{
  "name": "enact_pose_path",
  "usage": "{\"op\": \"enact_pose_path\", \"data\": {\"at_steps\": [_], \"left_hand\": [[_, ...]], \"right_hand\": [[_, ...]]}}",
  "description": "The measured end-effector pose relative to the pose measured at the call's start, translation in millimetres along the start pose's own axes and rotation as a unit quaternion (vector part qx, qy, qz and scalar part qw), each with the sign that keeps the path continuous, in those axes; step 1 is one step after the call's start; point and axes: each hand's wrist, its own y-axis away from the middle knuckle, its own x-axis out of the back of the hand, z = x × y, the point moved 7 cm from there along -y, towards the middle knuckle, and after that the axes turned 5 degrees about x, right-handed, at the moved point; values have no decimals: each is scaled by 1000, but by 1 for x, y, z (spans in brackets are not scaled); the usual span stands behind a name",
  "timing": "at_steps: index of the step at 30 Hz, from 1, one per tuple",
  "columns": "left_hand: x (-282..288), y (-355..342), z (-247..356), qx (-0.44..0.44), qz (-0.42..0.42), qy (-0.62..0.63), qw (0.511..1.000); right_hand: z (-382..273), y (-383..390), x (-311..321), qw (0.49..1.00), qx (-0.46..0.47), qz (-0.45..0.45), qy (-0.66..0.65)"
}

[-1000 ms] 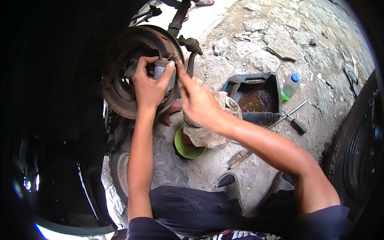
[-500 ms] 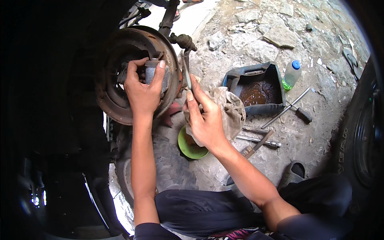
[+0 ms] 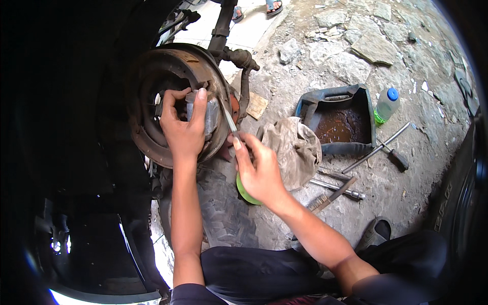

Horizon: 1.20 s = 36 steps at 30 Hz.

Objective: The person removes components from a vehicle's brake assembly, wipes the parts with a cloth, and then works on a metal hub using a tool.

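Observation:
A rusty round brake disc (image 3: 143, 133) hangs at the left, with a grey metal brake caliper (image 3: 212, 113) at its inner right side. My left hand (image 3: 183, 133) is wrapped round the caliper, thumb on its near face and fingers on the far left. My right hand (image 3: 262, 170) pinches a slim pale metal tool (image 3: 229, 119), whose far end reaches the disc's right edge beside the caliper. The tool's exact kind does not show. A crumpled beige cloth (image 3: 292, 147) lies just beyond my right hand, partly over a green bowl (image 3: 246, 192).
A cut-open black container (image 3: 347, 148) holds dark brown liquid. Nearby stand or lie a blue-capped bottle (image 3: 387, 105), a T-handled bar (image 3: 378, 146), a screwdriver (image 3: 399, 160), a wire brush (image 3: 333, 195) and a ratchet-like tool (image 3: 351, 193). A tyre (image 3: 223, 208) lies below the disc.
The view has shifted, so the scene sits lower and further right. The tool in my right hand has swung, its far end now tilted left against the disc's edge. My left hand stays on the caliper.

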Motion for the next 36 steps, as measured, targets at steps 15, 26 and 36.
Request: {"op": "enact_pose_path", "data": {"at_steps": [15,26,36], "left_hand": [[-3,-1,-1,0,-4,30,1000],[-3,-1,-2,5,-6,37,999],[0,0,0,-8,0,29,1000]], "right_hand": [[19,2,-2,998,-50,-2,-49],[24,34,-2,994,-104,-23,-13],[13,0,16,997,-57,-23,41]]}}
